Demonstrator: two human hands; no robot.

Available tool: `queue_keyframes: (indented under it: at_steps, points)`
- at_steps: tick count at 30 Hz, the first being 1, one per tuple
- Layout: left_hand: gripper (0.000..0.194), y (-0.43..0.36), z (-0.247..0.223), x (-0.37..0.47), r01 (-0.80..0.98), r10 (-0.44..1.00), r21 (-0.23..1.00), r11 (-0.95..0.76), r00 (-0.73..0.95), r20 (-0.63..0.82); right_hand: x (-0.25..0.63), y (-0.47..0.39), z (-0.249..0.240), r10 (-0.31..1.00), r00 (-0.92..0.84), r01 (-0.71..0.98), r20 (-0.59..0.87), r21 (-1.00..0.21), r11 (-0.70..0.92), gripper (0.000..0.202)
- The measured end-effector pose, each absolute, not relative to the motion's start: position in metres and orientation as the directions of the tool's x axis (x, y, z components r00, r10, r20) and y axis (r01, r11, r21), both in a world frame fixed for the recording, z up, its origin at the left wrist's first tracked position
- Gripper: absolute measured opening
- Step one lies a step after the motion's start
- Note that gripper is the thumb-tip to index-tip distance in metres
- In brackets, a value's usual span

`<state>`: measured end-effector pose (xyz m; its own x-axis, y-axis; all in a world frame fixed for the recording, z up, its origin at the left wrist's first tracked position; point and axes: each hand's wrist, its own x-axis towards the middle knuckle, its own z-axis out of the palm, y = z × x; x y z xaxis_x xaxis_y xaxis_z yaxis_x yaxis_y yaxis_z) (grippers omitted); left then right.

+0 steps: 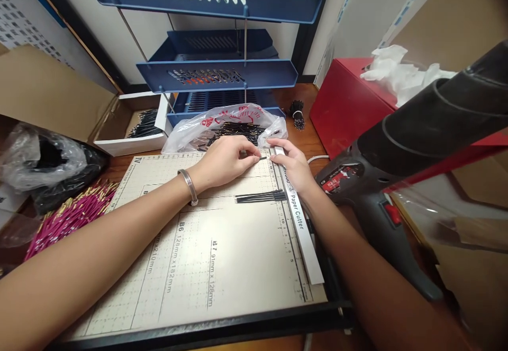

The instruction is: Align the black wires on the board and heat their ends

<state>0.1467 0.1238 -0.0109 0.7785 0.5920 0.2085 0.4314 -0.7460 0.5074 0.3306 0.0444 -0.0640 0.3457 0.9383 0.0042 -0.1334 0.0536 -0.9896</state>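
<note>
Forearms [130,250] angled inward | left hand [226,161] — fingers [249,162] pinching black stick [263,158] | right hand [297,170] — fingers around strip [309,253]

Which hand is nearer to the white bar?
Right. The right hand touches the far end of the white bar; the left hand is apart from it, to its left, over the board.

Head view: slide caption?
Left hand pinching a small dark piece over a paper cutter, right hand at its white bar, thin black rods lying nearer the camera.
</note>
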Motion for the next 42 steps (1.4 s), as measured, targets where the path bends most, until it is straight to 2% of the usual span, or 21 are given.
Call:
queue_keyframes:
  at_steps: [9, 19, 31, 42]
  points:
    - [0.017, 0.1213, -0.011, 0.1465, 0.429, 0.569, 0.461, -0.777, 0.792, 0.221, 0.3323, 0.0454, -0.0657, 0.938, 0.346, -0.123, 0.015, -0.991, 0.061, 0.042]
    - [0.017, 0.1189, -0.0175, 0.1489, 0.379, 0.583, 0.533, -0.756, 0.76, 0.287, 0.3323, 0.0455, -0.066, 0.937, 0.347, -0.11, 0.038, -0.991, 0.08, 0.039]
    - [0.016, 0.1193, -0.0164, 0.1458, 0.406, 0.613, 0.539, -0.738, 0.737, 0.285, 0.3343, 0.0448, -0.0671, 0.942, 0.332, -0.074, 0.052, -0.994, 0.082, 0.034]
    - [0.011, 0.1192, -0.0149, 0.1455, 0.409, 0.626, 0.564, -0.717, 0.734, 0.263, 0.3344, 0.0408, -0.0648, 0.956, 0.292, -0.1, 0.027, -0.993, 0.058, 0.048]
